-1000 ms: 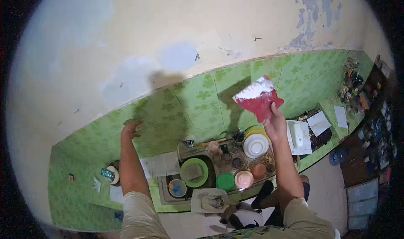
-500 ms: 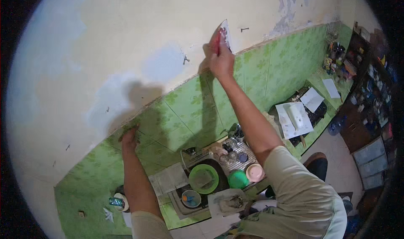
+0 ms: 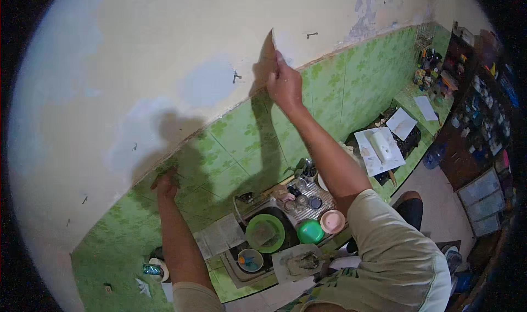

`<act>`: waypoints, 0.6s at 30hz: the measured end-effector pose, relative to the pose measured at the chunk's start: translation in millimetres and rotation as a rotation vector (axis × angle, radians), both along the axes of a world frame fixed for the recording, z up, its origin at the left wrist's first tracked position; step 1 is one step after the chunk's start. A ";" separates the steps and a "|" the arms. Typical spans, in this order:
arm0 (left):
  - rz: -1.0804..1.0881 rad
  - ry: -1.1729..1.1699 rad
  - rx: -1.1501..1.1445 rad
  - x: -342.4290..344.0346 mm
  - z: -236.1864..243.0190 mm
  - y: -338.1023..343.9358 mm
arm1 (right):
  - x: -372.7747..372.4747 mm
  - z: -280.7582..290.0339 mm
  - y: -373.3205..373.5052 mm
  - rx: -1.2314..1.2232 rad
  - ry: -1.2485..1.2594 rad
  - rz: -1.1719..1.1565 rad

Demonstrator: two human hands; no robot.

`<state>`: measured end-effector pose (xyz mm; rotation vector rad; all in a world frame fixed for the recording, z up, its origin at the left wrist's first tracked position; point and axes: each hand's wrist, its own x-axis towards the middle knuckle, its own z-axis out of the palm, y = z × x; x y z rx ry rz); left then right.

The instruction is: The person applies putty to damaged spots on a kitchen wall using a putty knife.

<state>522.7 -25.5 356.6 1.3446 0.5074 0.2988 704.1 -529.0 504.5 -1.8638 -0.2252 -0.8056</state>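
Note:
Against the cream wall (image 3: 132, 43), just above the green tile band, my right hand (image 3: 284, 84) grips a thin putty scraper (image 3: 273, 40), seen nearly edge-on and touching the plaster. Pale patches (image 3: 206, 78) and a few nails or hooks (image 3: 310, 34) mark the plaster nearby. Lower and to the left, my left hand (image 3: 166, 181) rests on the green tiles (image 3: 230, 141) near their upper border, fingers apart and holding nothing visible.
Below are a sink (image 3: 241, 273) with a green basin (image 3: 263, 229), bowls (image 3: 312, 232) and cups on a drainer. Paper sheets (image 3: 366, 141) lie on the right counter. A crowded dark cabinet (image 3: 461, 152) stands far right; a white roll (image 3: 159, 269) sits lower left.
My right hand has risen from over the counter to the wall, turning the red scraper edge-on. It has since shifted slightly left. My left hand stays by the tiles, a little lower in view.

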 end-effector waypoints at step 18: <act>-0.145 0.211 0.533 10.3 -6.1 -27.0 | 7.1 -31.3 16.3 -0.164 -0.183 0.067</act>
